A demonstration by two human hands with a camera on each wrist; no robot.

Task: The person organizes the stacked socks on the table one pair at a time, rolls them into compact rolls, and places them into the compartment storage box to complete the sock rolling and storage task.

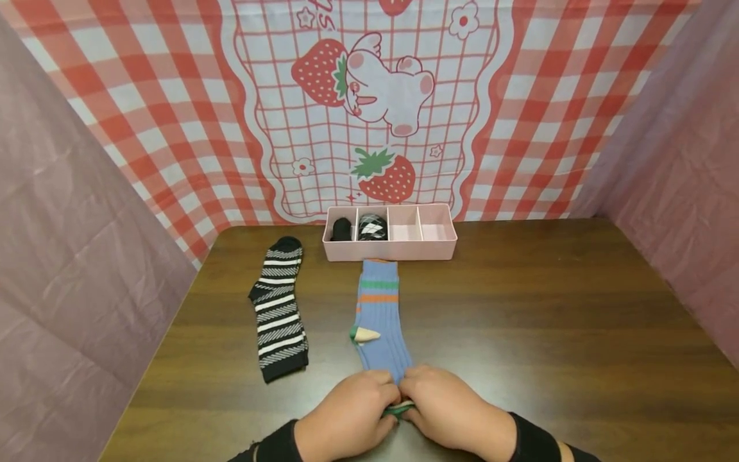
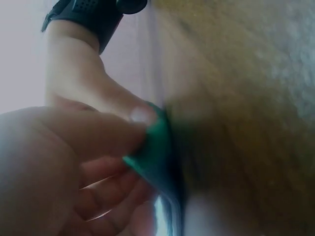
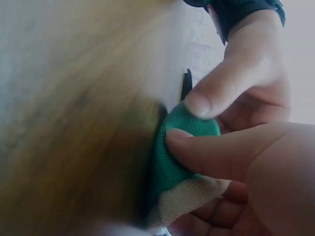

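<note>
A pair of blue socks with green and orange stripes lies lengthwise on the table, cuff toward the pink box. Both hands meet at its near toe end. My left hand pinches the green toe between thumb and fingers. From the other side my right hand pinches the same toe, its thumb pressed on the green knit beside a cream band. The toe is lifted and bent up between the thumbs. Left of the hands lies a black-and-white striped pair of socks, flat and untouched.
At the back of the table stands a pink divided box. Its two left compartments hold a black rolled sock and an argyle rolled sock. Behind it hangs a red checked cloth with strawberries.
</note>
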